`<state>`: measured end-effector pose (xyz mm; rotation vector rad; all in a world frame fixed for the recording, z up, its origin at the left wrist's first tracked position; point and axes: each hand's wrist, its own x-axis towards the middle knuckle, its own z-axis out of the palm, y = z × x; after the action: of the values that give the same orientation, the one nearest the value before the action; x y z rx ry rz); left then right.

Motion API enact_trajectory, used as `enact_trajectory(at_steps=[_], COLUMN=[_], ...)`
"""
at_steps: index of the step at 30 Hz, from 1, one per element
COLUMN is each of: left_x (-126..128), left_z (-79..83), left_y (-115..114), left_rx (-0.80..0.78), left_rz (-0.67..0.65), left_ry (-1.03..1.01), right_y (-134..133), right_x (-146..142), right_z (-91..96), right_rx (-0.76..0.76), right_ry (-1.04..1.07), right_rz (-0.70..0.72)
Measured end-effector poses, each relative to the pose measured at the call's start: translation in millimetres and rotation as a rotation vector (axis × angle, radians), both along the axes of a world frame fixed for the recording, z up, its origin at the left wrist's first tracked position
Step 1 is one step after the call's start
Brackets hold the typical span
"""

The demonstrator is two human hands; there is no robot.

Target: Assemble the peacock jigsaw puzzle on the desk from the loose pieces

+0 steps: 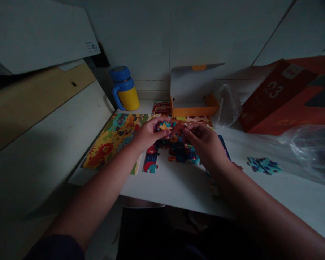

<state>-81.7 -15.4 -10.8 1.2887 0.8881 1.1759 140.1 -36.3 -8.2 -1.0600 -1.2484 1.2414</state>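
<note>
My left hand point(151, 134) is closed around a few small, colourful jigsaw puzzle pieces point(164, 126), held above the table. To its right, my right hand point(203, 139) has thumb and fingertips pinched together; what they hold, if anything, is too dark and small to make out. Beneath both hands lies a partly joined jigsaw puzzle point(178, 151) in dark blue, red and teal, some of it hidden by my hands and right forearm. A narrow joined strip point(151, 159) runs down its left side. Loose teal pieces point(264, 165) lie to the right of my right forearm.
A colourful picture board point(108, 144) lies left. Behind stand a blue-and-yellow mug point(127, 90) and an open orange-and-white box point(194, 110). On the right are a large red-orange box point(289, 101) and clear plastic wrap point(311, 151). The white table's point(168, 184) front edge is near my lap.
</note>
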Motion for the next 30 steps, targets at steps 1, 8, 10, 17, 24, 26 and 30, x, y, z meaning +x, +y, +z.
enact_trajectory(at_steps=[1, 8, 10, 17, 24, 26, 30], left_x=[-1.3, -10.3, -10.1, -4.5, -2.3, -2.2, -1.9], left_z=[0.1, -3.0, -3.8, -3.7, -5.6, -5.9, -5.2], left_y=[1.5, 11.7, 12.2, 11.6, 11.6, 11.5, 10.9], left_rx=[-0.014, -0.04, -0.041, -0.055, -0.048, -0.052, -0.069], left_rz=[0.033, 0.245, 0.253, 0.257, 0.255, 0.256, 0.253], left_ry=[-0.031, -0.115, -0.112, -0.109, -0.126, -0.136, -0.108], right_y=[-0.8, -21.4, -27.7, -36.9, -40.1, -40.2, -40.1], right_x=[1.7, -8.2, -15.0, -24.0, -28.7, -29.4, -31.1], right_z=[0.5, 7.9, 8.3, 8.9, 9.5, 8.5, 7.7], right_rx=[0.008, -0.014, 0.025, 0.09, 0.143, 0.14, 0.15], right_ry=[-0.012, -0.626, -0.705, -0.837, -0.933, -0.952, -0.963], right_rz=[-0.001, 0.352, 0.341, 0.277, 0.203, 0.195, 0.198])
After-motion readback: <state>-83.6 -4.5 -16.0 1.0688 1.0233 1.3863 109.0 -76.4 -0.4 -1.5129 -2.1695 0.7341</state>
